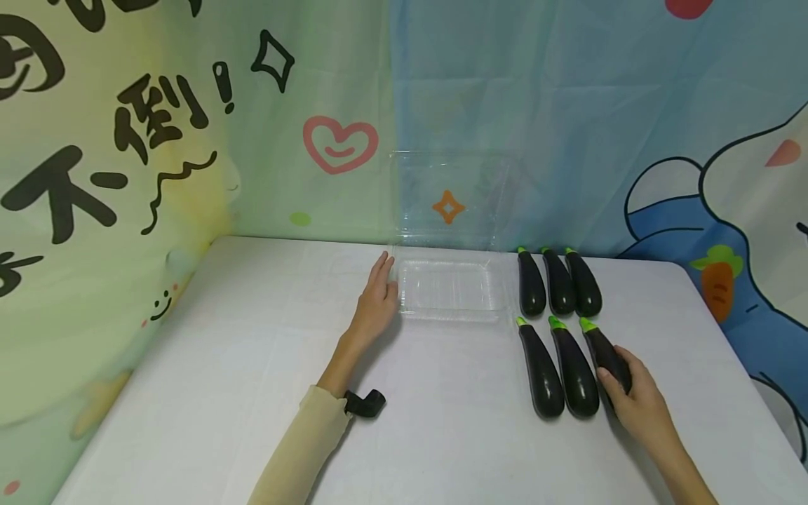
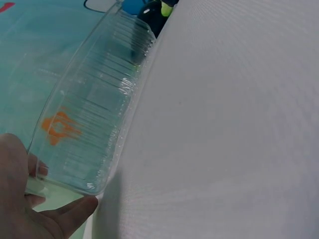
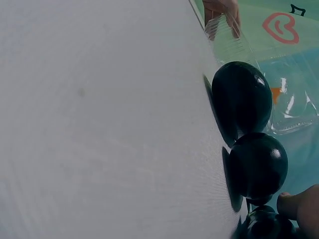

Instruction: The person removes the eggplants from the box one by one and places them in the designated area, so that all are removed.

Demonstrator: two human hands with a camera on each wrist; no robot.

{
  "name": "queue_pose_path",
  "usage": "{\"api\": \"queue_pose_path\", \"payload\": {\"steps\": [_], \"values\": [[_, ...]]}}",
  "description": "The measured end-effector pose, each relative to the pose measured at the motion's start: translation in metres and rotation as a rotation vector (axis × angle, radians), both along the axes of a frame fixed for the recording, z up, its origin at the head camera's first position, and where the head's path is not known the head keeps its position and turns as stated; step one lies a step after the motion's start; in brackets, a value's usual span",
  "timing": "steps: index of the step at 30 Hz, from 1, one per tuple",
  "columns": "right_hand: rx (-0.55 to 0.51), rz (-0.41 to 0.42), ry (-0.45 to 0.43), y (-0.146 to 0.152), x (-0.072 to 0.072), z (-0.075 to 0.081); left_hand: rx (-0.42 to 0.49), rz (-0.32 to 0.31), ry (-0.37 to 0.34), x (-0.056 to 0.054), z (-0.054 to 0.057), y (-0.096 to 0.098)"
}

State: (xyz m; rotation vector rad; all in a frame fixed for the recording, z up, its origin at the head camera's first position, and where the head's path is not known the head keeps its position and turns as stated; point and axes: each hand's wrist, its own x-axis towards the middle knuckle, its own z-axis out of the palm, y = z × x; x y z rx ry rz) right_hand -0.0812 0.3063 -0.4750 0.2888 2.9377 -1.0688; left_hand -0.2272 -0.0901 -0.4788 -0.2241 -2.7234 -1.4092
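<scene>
A clear plastic box [image 1: 452, 314] lies on the table with its lid raised at the back. Against the box's left side rests my left hand [image 1: 375, 306], its fingers mostly straight; the left wrist view shows the fingers [image 2: 75, 213] at the corner of the box [image 2: 94, 124]. My right hand [image 1: 640, 400] grips the wide end of an eggplant [image 1: 604, 353], the rightmost of the front row, thumb on one side and fingers on the other. Beside it lie two more eggplants [image 1: 573, 372] [image 1: 541, 370], their green stem ends pointing away from me.
Behind the front row, a second row of three eggplants [image 1: 560, 284] lies right of the box. A white cloth covers the table [image 1: 208, 393]. A printed curtain [image 1: 536, 105] hangs along the table's back edge. A black band [image 1: 365, 404] sits on my left wrist.
</scene>
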Motion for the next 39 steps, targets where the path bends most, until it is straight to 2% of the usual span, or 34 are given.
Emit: {"api": "queue_pose_path", "payload": {"steps": [8, 23, 39], "values": [[0.008, 0.021, -0.009, -0.0010, -0.0005, -0.0001, 0.010, -0.001, 0.006, 0.0001, -0.0001, -0.0006], [-0.006, 0.044, 0.051, -0.0007, 0.0003, -0.0014, 0.013, 0.001, 0.004, -0.0010, -0.0002, -0.0002], [-0.060, -0.023, 0.049, 0.0011, -0.0004, 0.0065, 0.001, -0.021, -0.031, -0.0004, 0.0030, -0.0026]]}}
